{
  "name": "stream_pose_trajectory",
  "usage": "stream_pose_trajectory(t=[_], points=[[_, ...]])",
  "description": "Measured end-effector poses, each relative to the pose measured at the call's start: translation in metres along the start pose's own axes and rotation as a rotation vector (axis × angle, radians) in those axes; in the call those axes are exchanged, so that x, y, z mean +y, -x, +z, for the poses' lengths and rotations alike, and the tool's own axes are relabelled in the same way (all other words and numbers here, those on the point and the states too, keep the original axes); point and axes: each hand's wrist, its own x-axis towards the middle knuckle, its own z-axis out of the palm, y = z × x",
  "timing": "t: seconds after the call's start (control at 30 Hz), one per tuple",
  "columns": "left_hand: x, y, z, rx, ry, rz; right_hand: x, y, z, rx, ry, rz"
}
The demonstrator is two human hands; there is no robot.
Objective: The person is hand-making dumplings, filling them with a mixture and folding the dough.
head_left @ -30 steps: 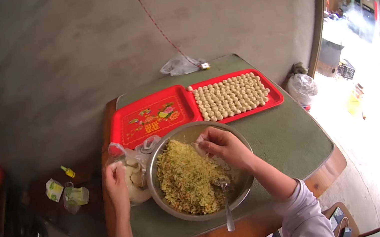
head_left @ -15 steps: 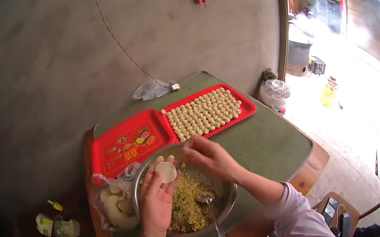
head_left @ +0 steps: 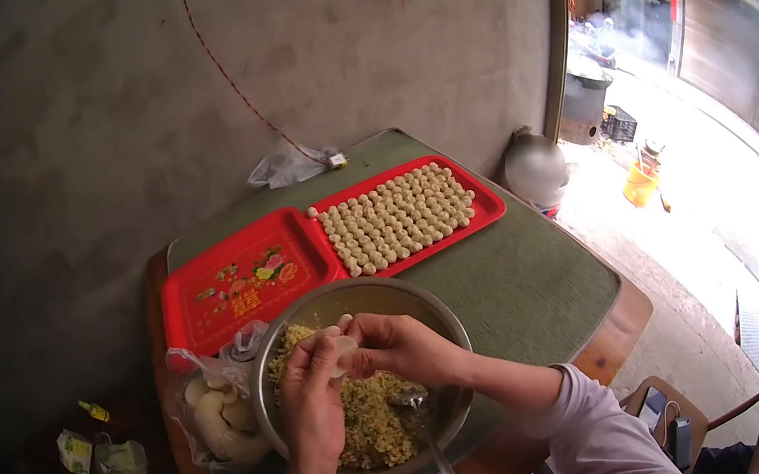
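My left hand (head_left: 311, 391) and my right hand (head_left: 403, 347) meet above a steel bowl (head_left: 432, 304). Between their fingertips they pinch a small pale dough wrapper (head_left: 342, 353), partly covered by the fingers. Crumbly yellow-green filling (head_left: 374, 421) lies in the bowl beneath them. A metal spoon (head_left: 437, 450) rests in the filling, its handle hanging over the near rim. Left of the bowl, beside my left forearm, a clear plastic bag (head_left: 187, 398) holds pale dough (head_left: 226, 429).
Behind the bowl, a red tray (head_left: 487, 214) carries many small dough balls (head_left: 396, 214) in rows. A flowered red tray (head_left: 201, 319) adjoins it on the green tabletop (head_left: 520, 283). A chair (head_left: 683, 402) stands at the right, with devices on its seat. An orange bucket (head_left: 640, 185) is outside the doorway.
My right hand has come down and left to the wrapper, which lay flat on my left fingers before. Both hands now pinch it. The whole view has shifted slightly.
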Motion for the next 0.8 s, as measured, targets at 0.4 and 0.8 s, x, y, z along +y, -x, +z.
stream_pose_trajectory(t=[0.4, 0.8], points=[[-0.001, 0.003, 0.004, 0.079, 0.083, -0.002, -0.003, 0.000, -0.001, 0.194, 0.261, -0.152], [-0.004, 0.001, -0.001, 0.046, -0.036, 0.051, -0.011, 0.003, -0.001, 0.189, 0.344, -0.106]])
